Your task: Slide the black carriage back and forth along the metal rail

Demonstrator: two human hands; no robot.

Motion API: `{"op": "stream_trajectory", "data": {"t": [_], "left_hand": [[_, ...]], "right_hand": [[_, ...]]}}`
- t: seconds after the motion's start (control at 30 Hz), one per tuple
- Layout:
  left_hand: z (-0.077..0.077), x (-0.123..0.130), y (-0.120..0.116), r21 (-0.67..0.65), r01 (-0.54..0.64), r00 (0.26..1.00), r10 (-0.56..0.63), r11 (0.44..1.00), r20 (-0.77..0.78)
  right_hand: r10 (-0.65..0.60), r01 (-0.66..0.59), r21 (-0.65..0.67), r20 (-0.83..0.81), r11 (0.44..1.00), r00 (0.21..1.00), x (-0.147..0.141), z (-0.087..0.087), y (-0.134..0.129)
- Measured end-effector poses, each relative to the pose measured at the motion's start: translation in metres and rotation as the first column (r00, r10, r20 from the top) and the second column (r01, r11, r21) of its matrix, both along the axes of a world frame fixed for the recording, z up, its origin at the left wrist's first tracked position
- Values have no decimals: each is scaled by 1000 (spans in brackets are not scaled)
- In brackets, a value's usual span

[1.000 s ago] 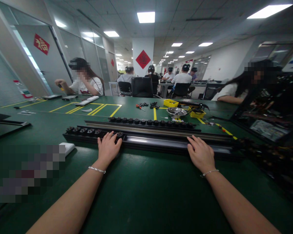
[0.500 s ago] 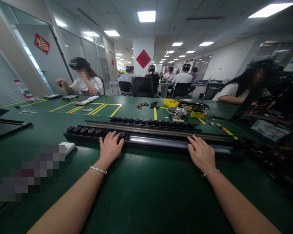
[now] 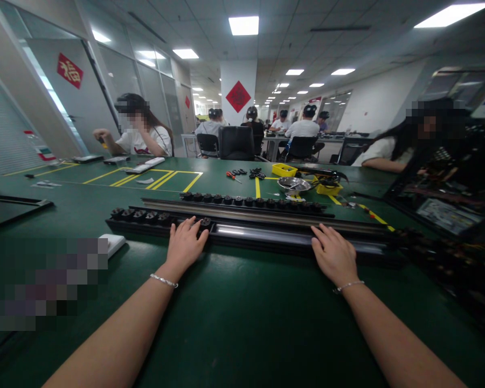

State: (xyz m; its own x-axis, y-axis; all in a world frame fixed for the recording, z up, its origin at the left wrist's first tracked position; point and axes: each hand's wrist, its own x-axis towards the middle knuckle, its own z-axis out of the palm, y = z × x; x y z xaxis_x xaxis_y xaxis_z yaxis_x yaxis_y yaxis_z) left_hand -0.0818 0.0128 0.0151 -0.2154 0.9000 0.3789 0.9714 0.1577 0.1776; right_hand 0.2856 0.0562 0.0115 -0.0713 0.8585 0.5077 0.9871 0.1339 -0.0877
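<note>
A long black channel-shaped rail (image 3: pixel 262 235) lies across the green table in front of me. Round black parts (image 3: pixel 139 215) sit in a row in its left end. My left hand (image 3: pixel 187 241) rests over that row with fingers spread, beside one round part (image 3: pixel 206 223) at its fingertips. On the rail's right half lies my right hand (image 3: pixel 333 250), fingers stretched out and holding nothing. Just behind runs a second long rail (image 3: pixel 242 212), and past it a strip lined with several more round black parts (image 3: pixel 248 201).
Farther back are a metal bowl (image 3: pixel 293 186), yellow bins (image 3: pixel 284 170), a red-handled screwdriver (image 3: pixel 231 175) and small black parts (image 3: pixel 257 173). A dark frame (image 3: pixel 16 211) lies at left. Dark clutter (image 3: pixel 448 264) fills the right edge. One person sits across at left, another at right.
My left hand has shifted slightly to the right along the rail. My right hand stays where it was.
</note>
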Motion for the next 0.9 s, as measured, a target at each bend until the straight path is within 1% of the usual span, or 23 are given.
{"op": "stream_trajectory", "data": {"t": [0.23, 0.4, 0.53, 0.67, 0.9], "left_hand": [[0, 4, -1, 0, 5, 999, -5, 1000, -37], [-1, 5, -2, -4, 24, 999, -24, 1000, -35], [-1, 6, -2, 12, 25, 1000, -25, 1000, -9], [-1, 6, -2, 54, 10, 999, -13, 998, 44], [0, 7, -3, 90, 37, 997, -43, 995, 63]], "right_hand": [[-3, 3, -5, 3, 1000, 1000, -1, 0, 0], [-2, 2, -2, -8, 1000, 1000, -1, -1, 0], [4, -3, 15, -13, 1000, 1000, 0, -2, 0], [3, -3, 6, 0, 1000, 1000, 0, -1, 0], [0, 0, 3, 8, 1000, 1000, 0, 1, 0]]}}
